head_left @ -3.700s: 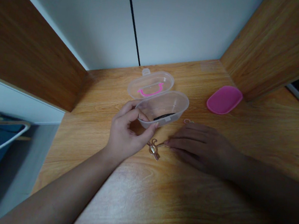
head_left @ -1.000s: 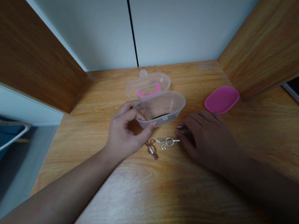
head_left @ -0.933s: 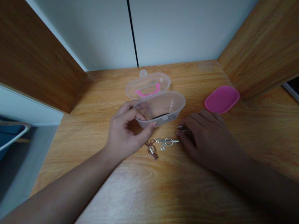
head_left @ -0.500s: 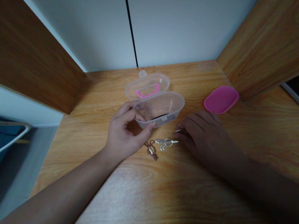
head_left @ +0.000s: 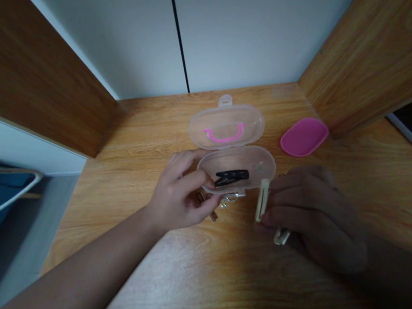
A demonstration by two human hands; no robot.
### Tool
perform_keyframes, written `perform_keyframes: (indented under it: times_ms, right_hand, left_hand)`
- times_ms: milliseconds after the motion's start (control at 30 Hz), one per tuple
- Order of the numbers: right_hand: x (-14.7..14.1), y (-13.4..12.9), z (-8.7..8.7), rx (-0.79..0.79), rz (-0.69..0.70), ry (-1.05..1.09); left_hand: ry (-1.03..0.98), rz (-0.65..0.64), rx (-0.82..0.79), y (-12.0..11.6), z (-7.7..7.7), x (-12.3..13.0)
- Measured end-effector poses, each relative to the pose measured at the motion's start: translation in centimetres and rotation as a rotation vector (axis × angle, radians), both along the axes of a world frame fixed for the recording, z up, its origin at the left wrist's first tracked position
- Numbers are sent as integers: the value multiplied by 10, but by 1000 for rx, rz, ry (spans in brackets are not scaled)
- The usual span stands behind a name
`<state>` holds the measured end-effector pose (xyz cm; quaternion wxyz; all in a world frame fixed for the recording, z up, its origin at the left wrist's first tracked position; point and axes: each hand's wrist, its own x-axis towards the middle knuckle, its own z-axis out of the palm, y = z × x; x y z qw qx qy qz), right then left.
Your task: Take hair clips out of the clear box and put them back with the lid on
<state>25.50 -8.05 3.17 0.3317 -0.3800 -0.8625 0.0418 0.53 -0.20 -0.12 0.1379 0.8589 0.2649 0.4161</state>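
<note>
- Left hand (head_left: 180, 194) pinches the rim of a clear box (head_left: 257, 163), its lid open
- Right hand (head_left: 314, 218) grips a cream clip (head_left: 262, 200) between curled fingers
- Black hair clips (head_left: 231, 177) lie inside the box
- Metal clips (head_left: 231, 199) sit at the box's edge on the tabletop (head_left: 236, 278)
- Pink pad (head_left: 303, 137) lies just beyond

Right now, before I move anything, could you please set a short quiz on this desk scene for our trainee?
1. True or false: the black clips lie inside the clear plastic box.
2. What does the right hand hold? A) a pink pad B) pale clips C) the box's lid
3. Which hand touches the box?

Key: 1 true; 2 B; 3 the left hand.
</note>
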Motion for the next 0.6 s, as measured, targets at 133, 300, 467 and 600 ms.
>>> perform_keyframes:
  times_ms: [133,300,467,600]
  right_hand:
    - [-3,12,-6,120,63,3]
    - [-6,24,-12,178,10,-84]
    - [-6,24,-13,190,-1,-95]
    - [-6,22,-11,86,-63,-130]
  left_hand:
    - [79,-78,109,-1,-1,-2]
    - [76,-142,180,0,-1,-1]
    - [71,-137,195,0,-1,-1]
    - [76,-134,183,0,-1,-2]
